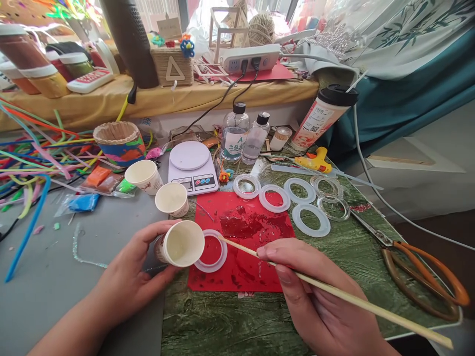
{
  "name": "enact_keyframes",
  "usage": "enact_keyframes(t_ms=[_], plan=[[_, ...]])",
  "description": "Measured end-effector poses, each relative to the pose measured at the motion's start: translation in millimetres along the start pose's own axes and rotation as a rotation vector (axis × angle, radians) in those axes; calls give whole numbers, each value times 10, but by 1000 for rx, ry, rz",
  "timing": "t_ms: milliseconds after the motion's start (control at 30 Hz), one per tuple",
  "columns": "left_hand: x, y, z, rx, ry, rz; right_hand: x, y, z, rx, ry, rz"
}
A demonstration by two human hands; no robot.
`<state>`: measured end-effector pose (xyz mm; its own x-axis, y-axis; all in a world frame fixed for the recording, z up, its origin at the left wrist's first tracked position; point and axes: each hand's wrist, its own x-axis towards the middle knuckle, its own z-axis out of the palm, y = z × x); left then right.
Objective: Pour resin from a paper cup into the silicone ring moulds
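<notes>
My left hand is wrapped round a paper cup, tilted to the right, with a little clear liquid in its bottom. Between the fingers of my right hand is a thin wooden stick, its tip over the rim of a white ring mold. That mold lies on a red sheet with wet, shiny patches, just right of the cup. Another ring mold rests at the sheet's upper edge. More pale ring molds and clear rings lie to the right.
Two paper cups stand by a kitchen scale. Behind are two bottles, a lidded drink cup and a yellow glue gun. Large scissors lie at the right edge. Colourful pipe cleaners crowd the left.
</notes>
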<state>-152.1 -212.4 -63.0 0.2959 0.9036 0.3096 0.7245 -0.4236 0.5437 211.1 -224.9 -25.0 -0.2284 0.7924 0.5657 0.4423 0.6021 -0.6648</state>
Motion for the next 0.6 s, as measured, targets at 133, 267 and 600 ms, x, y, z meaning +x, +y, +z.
enact_keyframes(t_ms=[133,267,600], plan=[[17,12,30,-8,-1,11,15,-28,21,18,-50,-50],[37,-26,37,-4,14,-11,-23,-64,53,49,-119,-93],[57,-101,56,8,42,-20,-52,-41,147,95,-99,-117]])
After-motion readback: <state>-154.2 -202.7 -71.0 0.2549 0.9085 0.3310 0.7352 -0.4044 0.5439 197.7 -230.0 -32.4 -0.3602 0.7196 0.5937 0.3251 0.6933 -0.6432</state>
